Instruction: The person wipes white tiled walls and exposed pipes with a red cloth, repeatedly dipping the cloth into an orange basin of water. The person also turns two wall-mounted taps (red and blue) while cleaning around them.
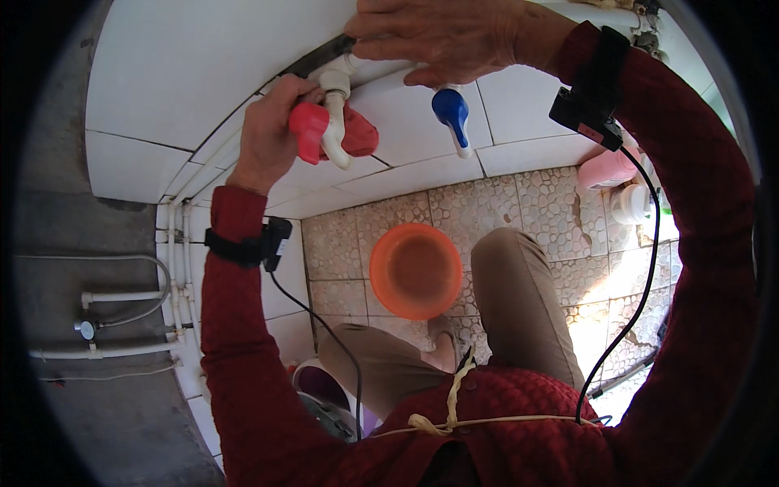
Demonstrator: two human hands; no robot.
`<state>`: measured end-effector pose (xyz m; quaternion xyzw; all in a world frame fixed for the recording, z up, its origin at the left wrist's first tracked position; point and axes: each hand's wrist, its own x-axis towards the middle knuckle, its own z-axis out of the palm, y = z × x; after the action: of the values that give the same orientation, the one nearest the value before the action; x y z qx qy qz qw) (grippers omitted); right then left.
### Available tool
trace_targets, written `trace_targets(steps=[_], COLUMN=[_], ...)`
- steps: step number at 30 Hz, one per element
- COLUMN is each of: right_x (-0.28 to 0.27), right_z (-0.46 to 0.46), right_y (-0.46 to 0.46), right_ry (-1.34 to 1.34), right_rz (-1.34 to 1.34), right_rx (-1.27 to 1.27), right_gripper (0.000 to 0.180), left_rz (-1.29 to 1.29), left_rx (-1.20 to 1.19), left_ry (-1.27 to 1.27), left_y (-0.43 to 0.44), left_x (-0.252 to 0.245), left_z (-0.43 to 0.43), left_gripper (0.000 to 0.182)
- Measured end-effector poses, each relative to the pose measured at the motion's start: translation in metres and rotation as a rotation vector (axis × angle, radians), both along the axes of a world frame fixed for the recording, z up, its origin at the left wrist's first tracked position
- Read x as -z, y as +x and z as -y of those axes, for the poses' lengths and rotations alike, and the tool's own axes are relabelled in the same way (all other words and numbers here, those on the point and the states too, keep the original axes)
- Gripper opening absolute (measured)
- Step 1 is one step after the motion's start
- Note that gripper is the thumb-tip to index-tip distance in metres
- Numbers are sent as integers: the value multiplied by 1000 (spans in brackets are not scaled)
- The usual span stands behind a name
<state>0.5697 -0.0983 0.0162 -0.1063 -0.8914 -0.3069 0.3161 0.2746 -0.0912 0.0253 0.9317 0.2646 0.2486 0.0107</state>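
Note:
My left hand [271, 131] is at the upper left, its fingers behind the red-handled plastic tap [333, 115] and touching a red cloth [360, 133], which shows behind the spout. How firmly the fingers grip the cloth is partly hidden by the tap. My right hand [441, 36] lies flat, palm down, at the top edge, over the white pipe above the blue-handled tap [451, 115]; nothing shows in it. Below the taps, an orange plastic basin [415, 271] stands on the floor between my legs, with a brownish inside.
A pink bottle [608, 169] and a white container [630, 204] stand by the wall at right. White pipes [122, 350] with a gauge and a flexible hose run along the left wall. Black cables hang from both wrist devices. A purple and white container sits low at left.

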Motion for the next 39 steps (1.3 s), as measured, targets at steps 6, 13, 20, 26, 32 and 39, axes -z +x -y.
trace_targets(steps=[6,13,20,26,32,39], right_x=[-2,0,2,-2,-3,-1], right_z=[0,0,-2,1,-1,-1], right_y=[-2,0,1,2,1,0], right_ry=[-130,-3,-30,-136,-72,-77], right_rz=[48,41,12,40,42,88], right_rx=[35,23,-7,28,6,86], right_gripper=[32,33,31,30,29,22], left_rz=[285,437,806,912,690,-139], left_rx=[-100,-260,-250,-455,-171,-202], left_ry=[-3,71,3,-134,-412,-815], left_y=[0,8,20,8,13,55], left_x=[34,54,98,82,-48,-64], left_z=[13,21,13,37,32,7], left_gripper=[15,16,24,18,23,31])
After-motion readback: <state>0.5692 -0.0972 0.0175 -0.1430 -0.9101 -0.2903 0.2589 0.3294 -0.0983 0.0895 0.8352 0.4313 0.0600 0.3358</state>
